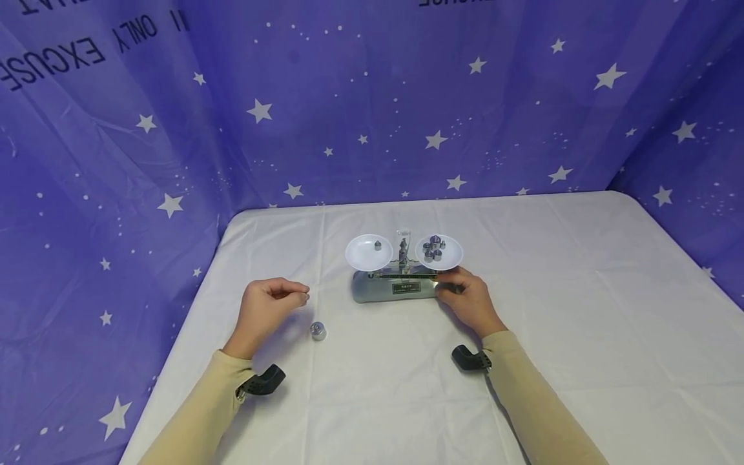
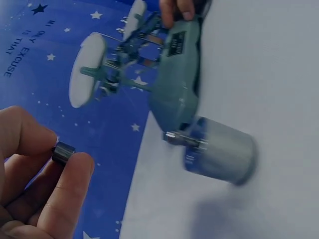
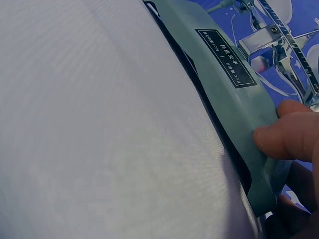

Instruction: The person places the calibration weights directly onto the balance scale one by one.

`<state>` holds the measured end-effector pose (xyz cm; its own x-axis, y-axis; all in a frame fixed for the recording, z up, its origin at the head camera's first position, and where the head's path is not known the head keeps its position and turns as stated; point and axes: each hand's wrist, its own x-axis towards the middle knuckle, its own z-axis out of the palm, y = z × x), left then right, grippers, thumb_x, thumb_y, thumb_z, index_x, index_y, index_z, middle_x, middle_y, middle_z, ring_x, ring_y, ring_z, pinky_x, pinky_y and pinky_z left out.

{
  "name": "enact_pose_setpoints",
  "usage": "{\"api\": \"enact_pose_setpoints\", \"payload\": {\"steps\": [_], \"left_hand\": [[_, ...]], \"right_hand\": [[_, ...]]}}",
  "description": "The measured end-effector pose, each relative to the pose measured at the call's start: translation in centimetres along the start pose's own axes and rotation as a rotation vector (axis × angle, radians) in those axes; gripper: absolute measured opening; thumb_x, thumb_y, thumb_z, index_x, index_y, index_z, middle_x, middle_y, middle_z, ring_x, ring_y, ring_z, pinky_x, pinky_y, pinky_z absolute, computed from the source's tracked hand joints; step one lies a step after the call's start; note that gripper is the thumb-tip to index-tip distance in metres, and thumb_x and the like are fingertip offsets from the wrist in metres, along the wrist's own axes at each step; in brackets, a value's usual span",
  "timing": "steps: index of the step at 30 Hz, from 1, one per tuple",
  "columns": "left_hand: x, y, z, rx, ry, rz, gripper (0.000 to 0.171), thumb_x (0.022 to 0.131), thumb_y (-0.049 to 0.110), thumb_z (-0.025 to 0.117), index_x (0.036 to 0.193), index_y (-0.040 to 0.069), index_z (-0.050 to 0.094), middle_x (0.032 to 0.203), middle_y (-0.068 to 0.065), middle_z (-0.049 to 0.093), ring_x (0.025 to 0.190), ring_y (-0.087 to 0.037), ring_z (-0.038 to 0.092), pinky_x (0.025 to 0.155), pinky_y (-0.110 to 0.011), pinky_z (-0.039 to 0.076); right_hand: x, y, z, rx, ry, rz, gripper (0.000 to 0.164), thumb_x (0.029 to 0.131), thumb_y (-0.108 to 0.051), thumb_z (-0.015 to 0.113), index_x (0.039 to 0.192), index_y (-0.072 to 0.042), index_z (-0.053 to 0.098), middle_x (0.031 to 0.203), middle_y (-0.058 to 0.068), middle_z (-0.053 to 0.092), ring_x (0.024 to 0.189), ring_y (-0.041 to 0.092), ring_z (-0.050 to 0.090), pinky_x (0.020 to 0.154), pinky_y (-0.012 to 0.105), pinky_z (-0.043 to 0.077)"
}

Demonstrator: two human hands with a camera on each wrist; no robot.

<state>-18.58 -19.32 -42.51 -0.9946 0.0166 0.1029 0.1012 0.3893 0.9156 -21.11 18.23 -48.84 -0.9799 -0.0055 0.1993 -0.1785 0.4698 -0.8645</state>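
Observation:
My left hand (image 1: pixel 263 315) pinches a small metal weight (image 2: pixel 64 153) between thumb and fingertips, above the table and left of the balance. A larger cylindrical weight with a knob (image 1: pixel 318 331) stands on the cloth just right of and below that hand. The green-grey pan balance (image 1: pixel 372 289) rests at mid-table. One small weight (image 1: pixel 378 246) sits in its left white pan (image 1: pixel 361 257); several weights (image 1: pixel 436 242) cluster in the right white pan (image 1: pixel 452 259). My right hand (image 1: pixel 473 302) grips the right end of the balance's base, the thumb on its front face.
A white cloth (image 1: pixel 372 400) covers the table, its far edge meeting a purple star-patterned curtain (image 1: pixel 349 97). The curtain also hangs along the left and right sides. A black wrist-worn device (image 1: pixel 264 381) is on the left sleeve, another (image 1: pixel 469 359) on the right.

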Motion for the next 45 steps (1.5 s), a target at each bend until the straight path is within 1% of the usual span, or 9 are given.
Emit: {"api": "enact_pose_setpoints", "payload": {"steps": [5, 9, 13, 20, 23, 28, 34, 40, 45], "left_hand": [[1.2, 1.9, -0.6, 0.005, -0.043, 0.012, 0.018, 0.084, 0.007, 0.073, 0.097, -0.004, 0.078, 0.085, 0.009, 0.079, 0.08, -0.004, 0.073, 0.076, -0.02, 0.058], [2.1, 3.5, -0.6, 0.001, -0.055, 0.043, 0.016, 0.084, 0.008, 0.074, 0.097, 0.0, 0.08, 0.088, 0.008, 0.079, 0.082, -0.003, 0.073, 0.078, -0.021, 0.059], [3.0, 4.9, -0.1, -0.029, -0.071, 0.055, 0.015, 0.083, 0.005, 0.073, 0.095, 0.0, 0.08, 0.092, 0.003, 0.079, 0.082, -0.004, 0.073, 0.08, -0.021, 0.059], [4.9, 6.9, 1.4, -0.083, -0.142, 0.057, 0.016, 0.083, 0.005, 0.071, 0.097, -0.001, 0.078, 0.085, 0.01, 0.076, 0.083, -0.008, 0.073, 0.084, -0.025, 0.06], [5.6, 7.4, 2.1, -0.102, -0.162, 0.051, 0.019, 0.084, 0.006, 0.07, 0.1, -0.003, 0.077, 0.085, 0.009, 0.076, 0.083, -0.008, 0.073, 0.085, -0.027, 0.061], [6.5, 8.1, 3.5, -0.105, -0.178, 0.049, 0.021, 0.085, 0.006, 0.07, 0.102, -0.005, 0.076, 0.091, 0.0, 0.077, 0.083, -0.009, 0.073, 0.085, -0.028, 0.062], [7.3, 8.6, 5.1, -0.018, -0.161, 0.068, 0.017, 0.085, 0.01, 0.072, 0.098, 0.003, 0.08, 0.098, -0.011, 0.078, 0.087, -0.013, 0.069, 0.078, -0.025, 0.059], [7.9, 8.5, 6.5, 0.008, -0.15, 0.062, 0.017, 0.083, 0.013, 0.073, 0.096, 0.004, 0.081, 0.1, -0.013, 0.079, 0.085, -0.013, 0.068, 0.075, -0.024, 0.058], [8.1, 8.6, 7.3, 0.058, -0.128, 0.093, 0.016, 0.082, 0.013, 0.074, 0.093, 0.005, 0.082, 0.096, -0.013, 0.079, 0.08, -0.011, 0.067, 0.071, -0.023, 0.055]], "right_hand": [[0.0, 0.0, 0.1, -0.006, 0.001, -0.006, 0.023, 0.08, 0.008, 0.072, 0.103, 0.004, 0.076, 0.124, 0.022, 0.07, 0.125, 0.04, 0.063, 0.112, 0.052, 0.047], [0.0, 0.1, 0.1, 0.0, 0.002, -0.007, 0.024, 0.08, 0.007, 0.072, 0.103, 0.004, 0.076, 0.124, 0.022, 0.07, 0.125, 0.039, 0.063, 0.112, 0.051, 0.047], [0.0, 0.1, 0.1, -0.004, 0.004, -0.003, 0.024, 0.08, 0.007, 0.072, 0.103, 0.004, 0.076, 0.124, 0.021, 0.07, 0.124, 0.039, 0.063, 0.112, 0.051, 0.047], [0.0, 0.3, 0.0, 0.012, 0.005, -0.003, 0.024, 0.08, 0.008, 0.072, 0.104, 0.006, 0.075, 0.126, 0.023, 0.069, 0.127, 0.041, 0.062, 0.113, 0.052, 0.047], [0.0, 0.3, 0.0, 0.019, 0.003, -0.004, 0.024, 0.08, 0.008, 0.072, 0.104, 0.006, 0.075, 0.127, 0.024, 0.069, 0.128, 0.041, 0.061, 0.113, 0.052, 0.047], [0.0, 0.4, 0.1, 0.014, 0.008, -0.022, 0.023, 0.08, 0.008, 0.072, 0.103, 0.004, 0.076, 0.124, 0.023, 0.07, 0.126, 0.041, 0.062, 0.112, 0.052, 0.047], [-0.1, 0.3, 0.0, 0.025, -0.001, -0.015, 0.023, 0.081, 0.007, 0.072, 0.104, 0.003, 0.077, 0.125, 0.022, 0.07, 0.126, 0.04, 0.063, 0.112, 0.052, 0.047], [-0.1, 0.2, 0.0, 0.025, 0.0, -0.006, 0.024, 0.081, 0.008, 0.072, 0.104, 0.005, 0.076, 0.125, 0.024, 0.069, 0.126, 0.041, 0.062, 0.112, 0.052, 0.047], [-0.2, -0.2, 0.0, 0.037, -0.004, -0.002, 0.024, 0.081, 0.008, 0.072, 0.104, 0.005, 0.076, 0.126, 0.024, 0.069, 0.127, 0.042, 0.062, 0.11, 0.053, 0.049]]}}
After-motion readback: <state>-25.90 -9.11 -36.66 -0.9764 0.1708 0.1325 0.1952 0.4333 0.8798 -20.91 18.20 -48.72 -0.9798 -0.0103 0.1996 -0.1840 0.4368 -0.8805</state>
